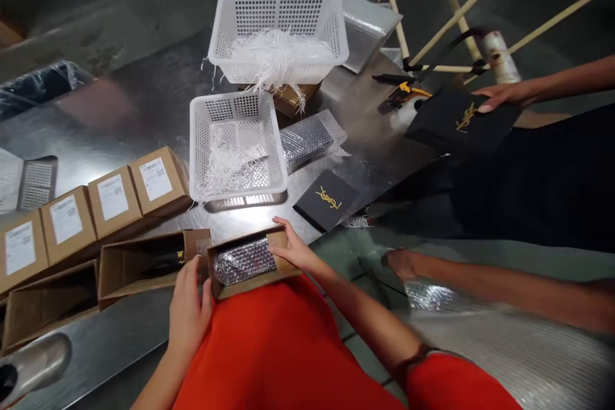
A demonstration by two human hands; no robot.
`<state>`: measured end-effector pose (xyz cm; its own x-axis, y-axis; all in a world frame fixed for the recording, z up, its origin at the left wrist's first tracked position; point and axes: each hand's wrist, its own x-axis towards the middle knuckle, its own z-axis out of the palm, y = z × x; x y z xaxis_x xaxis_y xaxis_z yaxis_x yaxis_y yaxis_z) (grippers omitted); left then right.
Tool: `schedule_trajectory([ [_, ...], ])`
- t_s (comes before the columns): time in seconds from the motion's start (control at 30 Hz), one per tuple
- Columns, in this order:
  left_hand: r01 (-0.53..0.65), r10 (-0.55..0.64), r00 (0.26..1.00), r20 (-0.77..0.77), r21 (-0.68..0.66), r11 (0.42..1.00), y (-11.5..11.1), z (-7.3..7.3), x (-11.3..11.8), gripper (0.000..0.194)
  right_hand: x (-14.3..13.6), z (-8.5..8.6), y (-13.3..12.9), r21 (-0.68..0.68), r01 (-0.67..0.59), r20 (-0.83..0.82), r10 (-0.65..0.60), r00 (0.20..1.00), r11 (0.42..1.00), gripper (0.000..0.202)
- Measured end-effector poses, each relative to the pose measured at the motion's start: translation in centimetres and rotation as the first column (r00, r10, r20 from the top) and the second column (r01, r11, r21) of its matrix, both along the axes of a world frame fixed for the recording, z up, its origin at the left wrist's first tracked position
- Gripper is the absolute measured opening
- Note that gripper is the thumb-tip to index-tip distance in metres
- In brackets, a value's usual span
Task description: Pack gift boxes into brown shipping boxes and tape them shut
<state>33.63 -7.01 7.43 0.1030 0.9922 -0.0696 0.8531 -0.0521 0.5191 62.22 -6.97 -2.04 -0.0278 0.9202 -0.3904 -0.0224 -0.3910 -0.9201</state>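
An open cardboard box [269,283] rests against the red shirt at the table's near edge, with a bubble-wrapped item [245,261] inside it. My right hand [291,248] grips the box's right end, its thumb over the inner edge and its fingers on the far rim. My left hand [189,304] is at the box's left end, fingers curved between it and a neighbouring open box [139,269] that holds something dark with a gold mark. Whether the left fingers press on the box is hard to tell. A black box with a gold logo [327,200] lies beyond my right hand.
Two white baskets [278,67] [239,192] hold shredded paper. Sealed labelled cartons [156,179] line the left. A bubble-wrapped package [312,138] and a tape dispenser [406,93] lie farther back. At right, another person's hand [500,97] holds a black box [461,118] near bubble wrap.
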Motion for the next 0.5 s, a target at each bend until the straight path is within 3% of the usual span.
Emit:
schedule_trajectory([
  [0.1, -0.073, 0.101, 0.992, 0.073, -0.311, 0.947, 0.2, -0.4, 0.5, 0.044, -0.4, -0.5, 0.3, 0.024, -0.008, 0.067, 0.006, 0.998, 1.000, 0.068],
  [0.23, -0.052, 0.192, 0.943, 0.270, -0.452, 0.891, 2.1, -3.2, 1.6, 0.043, 0.3, -1.3, 0.5, 0.052, -0.042, 0.036, 0.040, 0.999, 0.998, 0.063],
  [0.3, -0.083, 0.256, 0.918, 0.303, -0.483, 0.872, 2.9, -5.1, 1.9, 0.065, 0.6, -1.6, 0.5, 0.054, -0.065, 0.033, 0.064, 0.997, 0.996, 0.067],
  [0.4, -0.109, 0.260, 0.921, 0.290, -0.449, 0.887, 3.4, -7.7, 2.1, 0.101, 1.0, -1.6, 0.2, 0.058, -0.117, 0.073, 0.113, 0.991, 0.991, 0.083],
  [0.5, -0.065, 0.248, 0.909, 0.335, -0.473, 0.879, 3.2, -9.2, 2.0, 0.108, 1.2, -1.1, -0.3, 0.042, -0.195, 0.069, 0.192, 0.979, 0.980, 0.100],
])
